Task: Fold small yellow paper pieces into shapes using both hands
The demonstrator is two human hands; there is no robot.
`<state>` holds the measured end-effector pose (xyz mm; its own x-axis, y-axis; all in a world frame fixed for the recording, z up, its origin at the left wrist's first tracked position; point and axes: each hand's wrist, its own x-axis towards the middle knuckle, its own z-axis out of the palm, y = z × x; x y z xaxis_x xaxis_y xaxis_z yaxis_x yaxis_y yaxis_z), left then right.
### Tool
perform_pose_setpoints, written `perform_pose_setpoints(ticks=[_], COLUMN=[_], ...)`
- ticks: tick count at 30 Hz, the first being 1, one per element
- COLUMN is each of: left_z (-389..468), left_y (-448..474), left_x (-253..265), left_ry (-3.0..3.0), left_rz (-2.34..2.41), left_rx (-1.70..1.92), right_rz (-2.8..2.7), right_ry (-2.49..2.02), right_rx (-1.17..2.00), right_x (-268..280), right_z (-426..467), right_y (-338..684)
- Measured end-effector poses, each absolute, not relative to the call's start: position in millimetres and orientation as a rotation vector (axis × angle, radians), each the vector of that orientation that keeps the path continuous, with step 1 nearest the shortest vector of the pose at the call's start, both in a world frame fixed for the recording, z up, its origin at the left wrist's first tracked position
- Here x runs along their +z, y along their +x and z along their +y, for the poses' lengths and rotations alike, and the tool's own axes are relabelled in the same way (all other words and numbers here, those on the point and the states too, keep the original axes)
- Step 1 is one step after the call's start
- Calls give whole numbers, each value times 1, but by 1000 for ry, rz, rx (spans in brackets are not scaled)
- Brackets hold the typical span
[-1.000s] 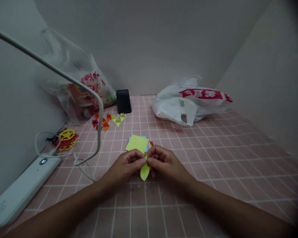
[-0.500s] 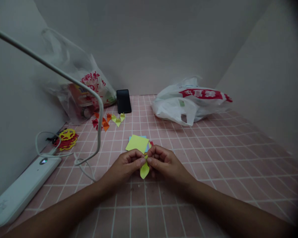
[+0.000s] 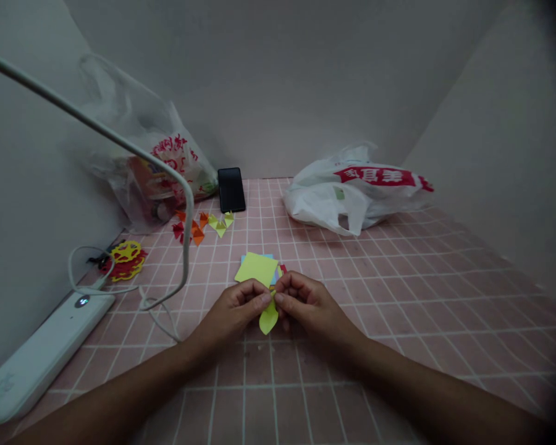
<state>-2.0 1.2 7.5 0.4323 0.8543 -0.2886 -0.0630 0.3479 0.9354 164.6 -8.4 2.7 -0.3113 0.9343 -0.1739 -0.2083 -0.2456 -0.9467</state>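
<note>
Between my two hands is a small piece of folded yellow paper (image 3: 269,318), its lower part hanging below my fingertips. My left hand (image 3: 241,304) pinches it from the left with thumb and index finger. From the other side my right hand (image 3: 303,303) pinches it too, and the fingertips of both hands nearly meet. Fingers hide the paper's upper part. Just beyond the hands lies a stack of square paper sheets (image 3: 256,269), yellow on top, with blue and red edges showing beneath.
Folded paper pieces in yellow (image 3: 220,225) and orange (image 3: 197,233) lie behind, near a black phone (image 3: 231,190). Plastic bags stand at back left (image 3: 185,161) and back right (image 3: 324,201). A white power bank (image 3: 46,352), a cable (image 3: 186,247) and red-yellow cutouts (image 3: 126,262) are left.
The lower end of the yellow paper has shifted slightly to the left. Both hands keep their pinch in nearly the same place.
</note>
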Motion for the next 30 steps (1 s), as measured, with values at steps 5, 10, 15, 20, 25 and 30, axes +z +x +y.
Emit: perform_pose_setpoints(ticks=[5,10,15,20,25,30], left_z=[1,2,3,4,3,4], left_y=[-3,-3,-2,-4,-5,-5], left_x=[5,5,5,4,5,6], left_ry=[1066,1080,1154,1255,1308,1336], left_rz=[933,916,907,900,909,912], left_rx=[711,707,712,718,714,714], right_rz=[-1143,-1117,-1117,-1103,-1104,-1099], right_ry=[-1030,-1020,-1040,-1034,-1022,-1022], right_rx=[1681,1695,1700,1722,1722,1735], right_x=[2,3,5,4,4,6], right_z=[-8,-9,-8,-9,-9,-9], right_y=[164,164,164,164,164,164])
